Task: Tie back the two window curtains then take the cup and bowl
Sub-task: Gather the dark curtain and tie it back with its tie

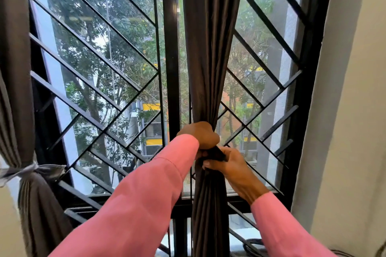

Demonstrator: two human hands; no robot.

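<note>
On my feed, both arms wear long pink sleeves of soft, plain cloth. The left sleeve [135, 204] is broad, lightly creased, its cuff ending right behind the left hand [200, 135]. The right sleeve [279, 225] ends farther back from the fingers [206, 166], baring the wrist behind the right hand [229, 167]. Both hands are bare.

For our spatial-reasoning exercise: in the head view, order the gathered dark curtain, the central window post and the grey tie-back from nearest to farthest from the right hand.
1. the gathered dark curtain, centre, gripped by the right hand
2. the central window post, just left of it
3. the grey tie-back, far left edge
</note>
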